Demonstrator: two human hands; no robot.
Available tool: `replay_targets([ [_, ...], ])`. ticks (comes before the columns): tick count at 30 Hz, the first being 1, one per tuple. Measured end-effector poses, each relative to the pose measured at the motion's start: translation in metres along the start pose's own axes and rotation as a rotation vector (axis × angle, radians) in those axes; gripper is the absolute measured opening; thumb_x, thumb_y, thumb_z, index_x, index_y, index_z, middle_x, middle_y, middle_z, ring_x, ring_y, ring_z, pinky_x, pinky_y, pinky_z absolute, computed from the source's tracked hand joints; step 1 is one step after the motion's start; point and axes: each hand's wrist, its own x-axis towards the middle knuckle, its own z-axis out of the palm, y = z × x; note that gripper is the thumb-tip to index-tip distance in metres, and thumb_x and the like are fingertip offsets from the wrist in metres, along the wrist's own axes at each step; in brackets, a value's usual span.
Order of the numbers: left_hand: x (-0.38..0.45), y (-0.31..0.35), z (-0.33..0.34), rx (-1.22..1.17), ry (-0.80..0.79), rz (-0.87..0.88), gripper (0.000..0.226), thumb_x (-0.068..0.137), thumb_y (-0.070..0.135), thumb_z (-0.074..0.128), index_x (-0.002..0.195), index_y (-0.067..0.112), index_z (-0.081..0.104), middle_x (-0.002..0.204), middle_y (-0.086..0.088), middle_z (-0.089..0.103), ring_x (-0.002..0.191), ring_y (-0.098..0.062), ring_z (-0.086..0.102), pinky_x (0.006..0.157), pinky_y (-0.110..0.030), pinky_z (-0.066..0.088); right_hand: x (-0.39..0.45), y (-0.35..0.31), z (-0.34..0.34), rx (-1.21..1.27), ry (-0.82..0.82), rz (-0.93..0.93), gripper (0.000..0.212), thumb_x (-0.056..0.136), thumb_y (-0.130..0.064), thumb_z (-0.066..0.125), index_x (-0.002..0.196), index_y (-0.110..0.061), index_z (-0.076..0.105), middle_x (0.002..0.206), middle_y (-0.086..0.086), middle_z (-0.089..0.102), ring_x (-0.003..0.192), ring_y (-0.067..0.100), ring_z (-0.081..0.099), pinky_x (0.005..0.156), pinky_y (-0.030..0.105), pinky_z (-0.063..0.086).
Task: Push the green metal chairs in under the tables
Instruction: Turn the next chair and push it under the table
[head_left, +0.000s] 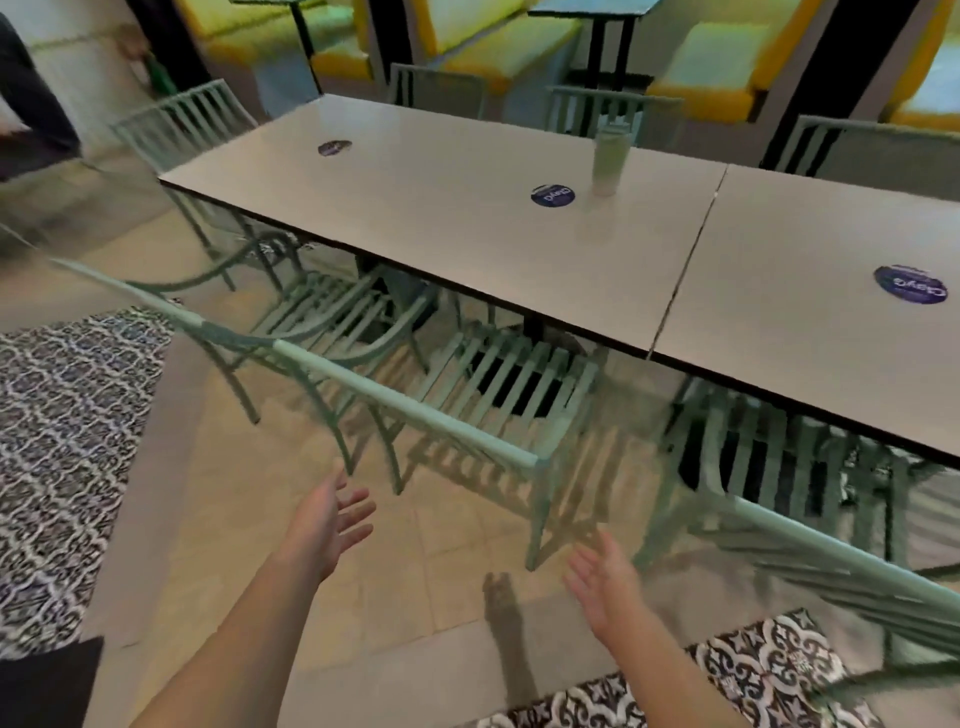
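We hold both hands out, palms facing each other, fingers straight and loosely spread, gripping nothing: the left hand (327, 525) and the right hand (605, 582) hang just short of the middle chair (415, 410), not touching its top rail. Its seat is only partly under the table (467, 208). Another chair (291, 306) sits to its left, a third (810, 525) on the right stands well out. If we push off-centre, the chair may twist and knock its neighbour, since the two stand close. A hard shove could jolt the table and tip the bottle (610, 161). Legs may snag on the rug (67, 457) edge
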Motion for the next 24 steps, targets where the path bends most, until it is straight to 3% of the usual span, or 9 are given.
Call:
replay_targets([
  [3, 0.027, 0.039, -0.036, 0.017, -0.003, 0.025, 0.061, 0.101, 0.046, 0.041, 0.148, 0.009, 0.031, 0.137, -0.018, 0.051, 0.116, -0.034, 0.055, 0.088, -0.045, 0.046, 0.0, 0.006, 0.055, 0.077, 0.004, -0.002, 0.055, 0.102, -0.034, 0.039, 0.148, -0.006, 0.028, 0.151, 0.018, 0.034, 0.138, 0.032, 0.036, 0.112, 0.043, 0.031],
  [8, 0.075, 0.099, -0.035, 0.038, -0.057, 0.045, 0.063, 0.099, 0.049, 0.043, 0.148, 0.01, 0.032, 0.139, -0.022, 0.05, 0.109, -0.032, 0.058, 0.081, -0.045, 0.049, 0.017, -0.005, 0.111, 0.221, 0.115, -0.033, 0.063, 0.1, -0.042, 0.04, 0.152, -0.011, 0.023, 0.154, 0.016, 0.029, 0.139, 0.034, 0.034, 0.115, 0.047, 0.029],
  [10, 0.097, 0.114, -0.024, 0.052, -0.084, 0.038, 0.063, 0.099, 0.048, 0.045, 0.148, 0.011, 0.032, 0.14, -0.022, 0.048, 0.111, -0.032, 0.058, 0.078, -0.044, 0.051, 0.031, -0.009, 0.123, 0.315, 0.169, -0.035, 0.063, 0.1, -0.045, 0.04, 0.15, -0.009, 0.027, 0.153, 0.016, 0.032, 0.139, 0.032, 0.035, 0.115, 0.043, 0.028],
  [12, 0.118, 0.13, -0.013, 0.064, -0.089, 0.036, 0.059, 0.1, 0.046, 0.045, 0.147, 0.012, 0.033, 0.138, -0.02, 0.049, 0.113, -0.034, 0.057, 0.087, -0.047, 0.051, 0.043, -0.014, 0.135, 0.415, 0.199, -0.054, 0.061, 0.1, -0.045, 0.039, 0.148, -0.008, 0.03, 0.147, 0.014, 0.041, 0.134, 0.029, 0.041, 0.107, 0.037, 0.035],
  [14, 0.145, 0.147, -0.005, 0.083, -0.072, 0.036, 0.054, 0.1, 0.044, 0.045, 0.143, 0.012, 0.039, 0.136, -0.018, 0.051, 0.108, -0.032, 0.058, 0.097, -0.051, 0.048, 0.058, -0.017, 0.148, 0.512, 0.223, -0.068, 0.058, 0.102, -0.043, 0.037, 0.145, -0.005, 0.033, 0.132, 0.01, 0.049, 0.122, 0.028, 0.049, 0.103, 0.035, 0.038],
  [17, 0.179, 0.164, -0.005, 0.027, 0.007, 0.016, 0.05, 0.1, 0.042, 0.047, 0.139, 0.011, 0.043, 0.124, -0.016, 0.056, 0.101, -0.03, 0.061, 0.09, -0.048, 0.053, 0.075, -0.019, 0.154, 0.583, 0.339, -0.059, 0.06, 0.097, -0.045, 0.049, 0.142, -0.008, 0.038, 0.135, 0.011, 0.052, 0.113, 0.026, 0.055, 0.104, 0.035, 0.044],
  [19, 0.2, 0.18, -0.005, -0.024, 0.059, -0.025, 0.05, 0.1, 0.04, 0.047, 0.138, 0.007, 0.043, 0.119, -0.014, 0.057, 0.105, -0.03, 0.062, 0.093, -0.046, 0.052, 0.085, -0.013, 0.159, 0.649, 0.422, -0.026, 0.06, 0.092, -0.044, 0.057, 0.139, -0.009, 0.042, 0.132, 0.013, 0.054, 0.113, 0.026, 0.058, 0.1, 0.035, 0.048],
  [24, 0.222, 0.2, 0.006, -0.087, 0.13, -0.162, 0.054, 0.098, 0.036, 0.053, 0.14, 0.005, 0.041, 0.134, -0.019, 0.053, 0.121, -0.036, 0.054, 0.1, -0.05, 0.047, 0.092, -0.017, 0.166, 0.708, 0.53, -0.017, 0.048, 0.091, -0.034, 0.058, 0.132, -0.011, 0.05, 0.129, 0.012, 0.056, 0.107, 0.025, 0.06, 0.09, 0.031, 0.051],
])
